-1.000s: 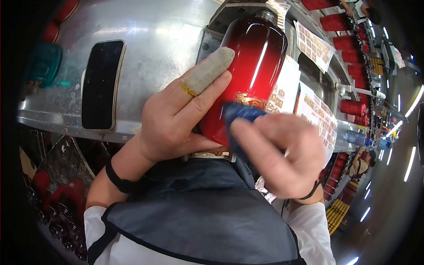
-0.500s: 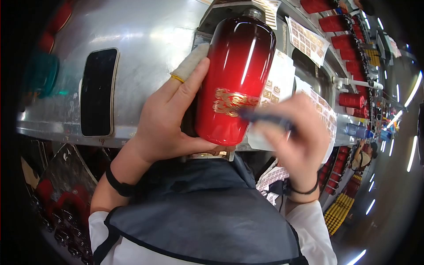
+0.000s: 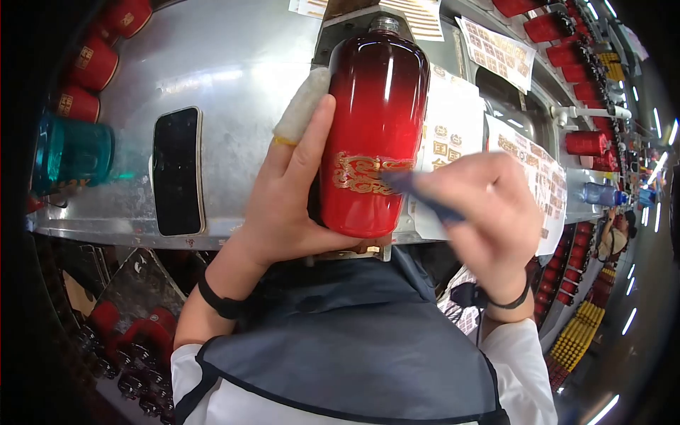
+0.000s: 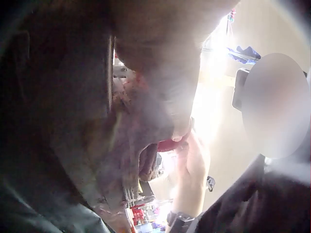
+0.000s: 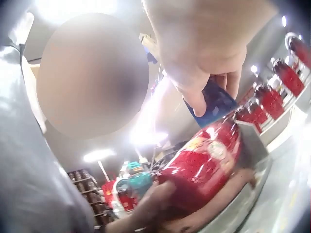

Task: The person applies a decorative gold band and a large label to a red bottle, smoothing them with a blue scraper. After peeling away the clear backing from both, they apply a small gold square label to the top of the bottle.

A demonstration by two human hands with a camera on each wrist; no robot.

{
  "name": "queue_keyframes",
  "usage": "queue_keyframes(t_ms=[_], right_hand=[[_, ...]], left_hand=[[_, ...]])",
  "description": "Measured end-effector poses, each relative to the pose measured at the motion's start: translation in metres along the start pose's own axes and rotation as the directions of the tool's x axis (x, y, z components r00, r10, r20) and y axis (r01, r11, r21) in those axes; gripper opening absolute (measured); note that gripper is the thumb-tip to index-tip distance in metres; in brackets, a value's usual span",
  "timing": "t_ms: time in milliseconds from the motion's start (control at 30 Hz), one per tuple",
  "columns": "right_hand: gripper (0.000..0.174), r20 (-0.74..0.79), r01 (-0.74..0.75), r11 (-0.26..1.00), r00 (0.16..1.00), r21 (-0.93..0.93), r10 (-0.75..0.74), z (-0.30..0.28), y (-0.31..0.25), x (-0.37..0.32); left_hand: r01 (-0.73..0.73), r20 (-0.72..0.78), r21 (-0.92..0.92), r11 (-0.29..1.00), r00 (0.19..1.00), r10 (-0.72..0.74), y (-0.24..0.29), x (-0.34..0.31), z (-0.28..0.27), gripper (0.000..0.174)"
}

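Note:
A glossy red bottle (image 3: pixel 375 127), dark toward its neck, lies with a gold pattern (image 3: pixel 365 173) facing up. The left hand (image 3: pixel 287 184) rests along its left side, thumb under the base, a pale cover with a yellow band on one finger. The right hand (image 3: pixel 489 205) pinches a dark blue piece (image 3: pixel 432 195), blurred, its tip at the pattern's right part. In the right wrist view the right hand (image 5: pixel 209 53) pinches the flat blue piece (image 5: pixel 214 104) against the bottle (image 5: pixel 204 165). The left wrist view is hazy.
A phone (image 3: pixel 177 170) lies on the metal table (image 3: pixel 234 42), with a teal container (image 3: pixel 78 152) and red bottles (image 3: pixel 92 64) farther left. Printed sheets (image 3: pixel 453 142) lie right of the bottle. More red containers (image 3: pixel 549 28) line the far right.
The right hand has drawn back rightward from the bottle with the blue piece, exposing the gold pattern. The left fingers have shifted from the bottle's top toward its left side. The head view has shifted.

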State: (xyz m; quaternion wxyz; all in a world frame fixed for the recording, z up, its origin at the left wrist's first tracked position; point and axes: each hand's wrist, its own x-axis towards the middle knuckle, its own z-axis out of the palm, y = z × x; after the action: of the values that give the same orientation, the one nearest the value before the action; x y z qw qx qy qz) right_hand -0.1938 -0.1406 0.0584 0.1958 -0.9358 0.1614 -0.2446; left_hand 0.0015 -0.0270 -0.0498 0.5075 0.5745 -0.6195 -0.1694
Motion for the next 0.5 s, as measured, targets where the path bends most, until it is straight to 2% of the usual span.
queue_keyframes(t_ms=[33, 67, 133, 233, 267, 367, 433, 467, 500], right_hand=[[0.041, -0.02, 0.149, 0.988, 0.989, -0.034, -0.15, 0.006, 0.0, 0.0], [0.038, -0.03, 0.216, 0.973, 0.975, -0.087, -0.219, 0.012, -0.002, -0.002], [0.041, -0.001, 0.275, 0.957, 0.961, -0.093, -0.276, 0.015, -0.006, -0.008], [0.041, -0.056, 0.281, 0.951, 0.955, -0.13, -0.29, 0.012, 0.002, -0.003], [0.041, -0.031, 0.273, 0.944, 0.958, -0.188, -0.283, 0.007, 0.004, 0.002], [0.041, -0.031, 0.297, 0.938, 0.951, -0.179, -0.307, 0.016, -0.003, -0.003], [0.04, 0.025, 0.294, 0.954, 0.956, -0.06, -0.293, 0.011, -0.001, -0.004], [0.04, 0.026, 0.294, 0.954, 0.956, -0.059, -0.293, 0.009, 0.0, -0.003], [0.039, -0.005, 0.253, 0.965, 0.967, -0.074, -0.254, 0.007, 0.002, 0.0]], left_hand=[[-0.029, -0.036, 0.005, 1.0, 0.999, 0.03, 0.002, 0.002, 0.003, 0.123], [-0.056, -0.073, 0.01, 0.998, 0.996, 0.057, 0.003, 0.003, 0.004, 0.119], [-0.054, -0.066, 0.008, 0.999, 0.996, 0.055, 0.001, 0.002, 0.004, 0.117], [-0.053, -0.068, 0.015, 0.998, 0.996, 0.054, 0.001, 0.002, 0.004, 0.114], [-0.055, -0.073, 0.029, 0.998, 0.996, 0.057, 0.001, 0.002, 0.004, 0.114], [-0.055, -0.072, 0.033, 0.998, 0.996, 0.057, -0.001, 0.002, 0.003, 0.114], [-0.059, -0.077, 0.036, 0.998, 0.995, 0.062, -0.001, 0.003, 0.002, 0.115], [-0.068, -0.074, 0.037, 0.997, 0.995, 0.07, 0.0, 0.003, 0.002, 0.115], [-0.067, -0.075, 0.037, 0.997, 0.995, 0.07, 0.0, 0.003, 0.001, 0.115]])
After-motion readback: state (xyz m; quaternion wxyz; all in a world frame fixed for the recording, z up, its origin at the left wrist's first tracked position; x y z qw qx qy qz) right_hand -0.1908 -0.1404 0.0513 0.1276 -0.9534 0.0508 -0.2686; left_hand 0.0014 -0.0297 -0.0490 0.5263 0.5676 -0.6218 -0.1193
